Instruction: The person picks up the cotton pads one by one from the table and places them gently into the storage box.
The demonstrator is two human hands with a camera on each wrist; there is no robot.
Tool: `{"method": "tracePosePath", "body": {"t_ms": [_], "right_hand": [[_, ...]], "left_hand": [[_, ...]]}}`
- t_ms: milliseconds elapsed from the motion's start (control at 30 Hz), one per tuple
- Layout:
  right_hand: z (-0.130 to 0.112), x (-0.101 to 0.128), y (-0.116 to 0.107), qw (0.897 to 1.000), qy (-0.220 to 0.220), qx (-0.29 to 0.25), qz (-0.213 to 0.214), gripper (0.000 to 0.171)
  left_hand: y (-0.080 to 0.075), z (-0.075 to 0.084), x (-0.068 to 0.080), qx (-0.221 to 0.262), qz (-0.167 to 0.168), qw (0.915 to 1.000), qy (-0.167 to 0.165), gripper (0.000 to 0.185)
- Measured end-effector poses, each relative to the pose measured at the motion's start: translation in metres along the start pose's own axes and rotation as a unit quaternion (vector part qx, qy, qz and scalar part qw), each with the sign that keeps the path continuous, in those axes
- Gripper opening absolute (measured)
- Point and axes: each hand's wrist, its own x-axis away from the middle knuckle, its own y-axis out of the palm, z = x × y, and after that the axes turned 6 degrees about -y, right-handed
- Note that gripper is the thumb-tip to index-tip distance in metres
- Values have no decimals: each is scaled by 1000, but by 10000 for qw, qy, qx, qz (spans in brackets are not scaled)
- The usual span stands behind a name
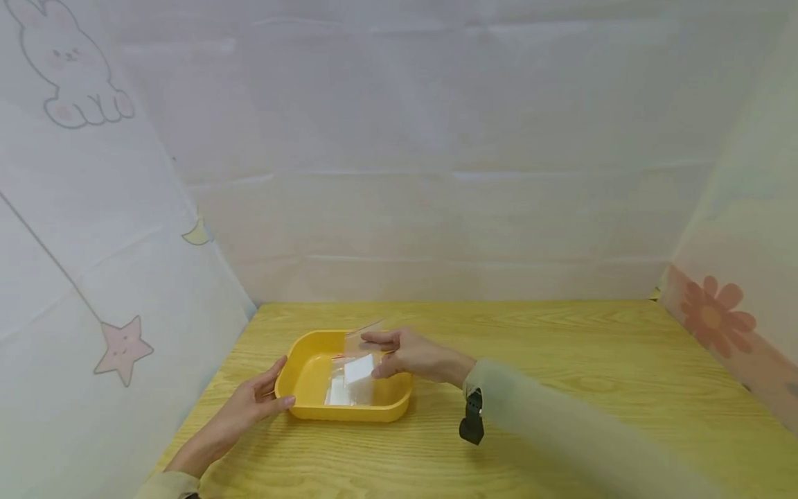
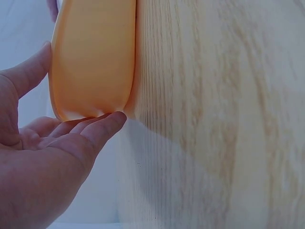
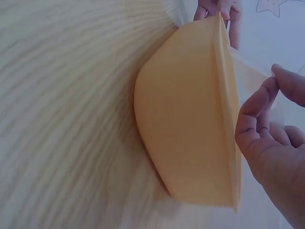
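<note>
A yellow plastic tray (image 1: 349,414) with rounded corners stands on the wooden table. My left hand (image 1: 252,398) holds its left end, with thumb and fingers against the rim and outer wall; the left wrist view shows the fingers (image 2: 102,129) along that wall. Over the tray, my right hand (image 1: 414,357) pinches a clear zip bag (image 1: 359,369) with a flat white piece inside. In the right wrist view, thumb and forefinger meet on the clear film (image 3: 250,71). Another clear bag (image 1: 338,391) with a white piece lies in the tray, partly overlapped by the held one.
The wooden table (image 1: 530,346) extends to the right of the tray. Pale cloth walls (image 1: 436,208) enclose its back and sides, printed with a rabbit, a star and a flower. A dark watch (image 1: 472,419) is on the right wrist.
</note>
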Motion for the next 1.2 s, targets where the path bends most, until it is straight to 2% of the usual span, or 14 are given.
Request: {"method": "tracePosePath", "body": {"t_ms": [200,400,633,867,1200], "right_hand": [[9,-14,14,9977,240,-562,286,74],[14,-23,26,9958,517,-446,605,76],[14,-26,31,9956,670,8,649,77],[14,-26,33,9935,623,738,598,74],[2,-19,36,9789,824,1765,610,64]], "left_hand": [[1,0,-2,55,-12,10000,12,88],[0,-1,-3,126,-175,9998,16,88],[0,1,-2,111,-151,9998,0,88],[0,1,-1,89,-160,9998,24,88],[-1,-1,-3,177,-160,9997,42,88]]}}
